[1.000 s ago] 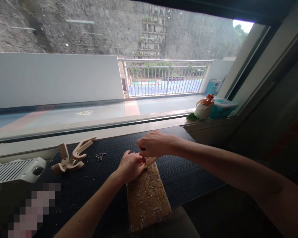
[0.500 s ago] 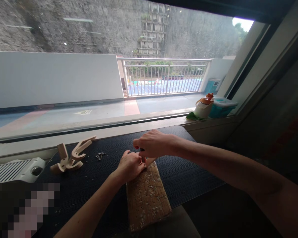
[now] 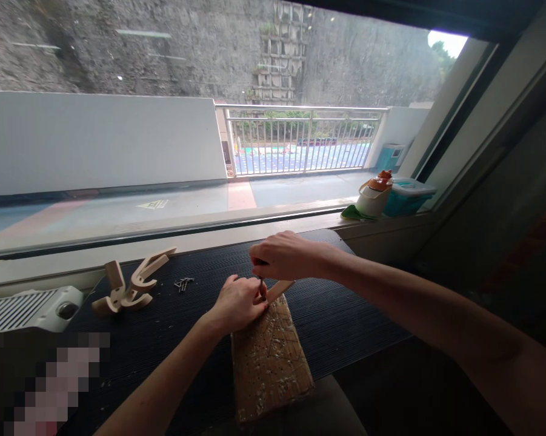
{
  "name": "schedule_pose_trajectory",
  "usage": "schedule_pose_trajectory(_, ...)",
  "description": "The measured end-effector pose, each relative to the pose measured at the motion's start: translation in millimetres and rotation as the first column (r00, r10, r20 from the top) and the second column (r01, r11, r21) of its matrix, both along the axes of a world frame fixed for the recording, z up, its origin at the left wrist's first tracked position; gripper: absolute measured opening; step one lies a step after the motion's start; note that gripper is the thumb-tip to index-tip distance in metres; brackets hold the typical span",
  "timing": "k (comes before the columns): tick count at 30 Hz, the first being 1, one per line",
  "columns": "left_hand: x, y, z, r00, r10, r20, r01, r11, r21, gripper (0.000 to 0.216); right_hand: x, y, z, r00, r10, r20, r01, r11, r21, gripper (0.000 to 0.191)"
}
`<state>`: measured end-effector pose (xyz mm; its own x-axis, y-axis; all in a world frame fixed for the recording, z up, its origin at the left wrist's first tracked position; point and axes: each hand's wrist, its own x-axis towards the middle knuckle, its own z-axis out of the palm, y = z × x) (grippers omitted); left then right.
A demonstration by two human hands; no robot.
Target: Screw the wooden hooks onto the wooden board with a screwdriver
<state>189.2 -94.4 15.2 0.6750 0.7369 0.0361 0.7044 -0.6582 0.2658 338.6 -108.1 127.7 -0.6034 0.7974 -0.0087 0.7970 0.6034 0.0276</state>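
Observation:
My right hand is closed around the dark handle of a screwdriver, whose thin shaft points down. The tip meets a pale wooden piece beside my left fingers. My left hand is closed on that piece, pressing it against the far end of a scuffed, pitted wooden board. Most of the piece under the left hand is hidden. A small pile of screws lies to the left of my hands on the dark table.
Curved wooden parts stand at the table's left. Beyond them is a white slatted appliance. On the sill behind are a white bottle with an orange top and a teal box. A window closes off the far side.
My right hand has risen slightly and shifted right, so the screwdriver's shaft and more of the wooden piece now show. My left hand keeps its place.

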Motion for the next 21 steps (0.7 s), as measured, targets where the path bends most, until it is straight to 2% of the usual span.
schedule_pose_trajectory(3, 0, -1, 3.5, 1.0, 0.0, 0.0, 0.0, 1.0, -0.025, 0.016, 8, -4, 10.9, 0.999, -0.018, -0.043, 0.019, 0.999, 0.028, 0.024)
schedule_pose_trajectory(6, -1, -2, 6.2, 1.0, -0.002, -0.004, 0.002, 0.999, -0.043, 0.015, 23, -7, 13.8, 0.994, -0.059, -0.086, 0.061, 0.998, 0.019, 0.024)
schedule_pose_trajectory(12, 4, -8, 12.6, 0.999, -0.02, -0.031, 0.02, 1.0, -0.017, 0.023, 54, -10, -2.5, 0.962, -0.178, -0.208, 0.168, 0.984, -0.062, 0.025)
schedule_pose_trajectory(15, 0, -9, 20.8, 1.0, 0.009, -0.026, -0.009, 1.0, 0.01, 0.038, 69, -13, -10.5, 0.929, -0.213, -0.302, 0.185, 0.975, -0.12, 0.025)
schedule_pose_trajectory(18, -22, -11, 20.9, 0.985, 0.133, 0.111, -0.141, 0.988, 0.067, 0.064, 86, -19, -22.3, 0.816, -0.297, -0.496, 0.219, 0.953, -0.209, 0.026)
schedule_pose_trajectory(19, -33, -14, 16.2, 0.964, 0.203, 0.174, -0.218, 0.973, 0.072, 0.067, 91, -24, -29.3, 0.744, -0.34, -0.576, 0.233, 0.939, -0.253, 0.026)
schedule_pose_trajectory(21, -56, -26, -1.6, 0.881, 0.369, 0.297, -0.395, 0.918, 0.034, 0.063, 97, -37, -50.0, 0.541, -0.447, -0.712, 0.204, 0.892, -0.404, 0.027)
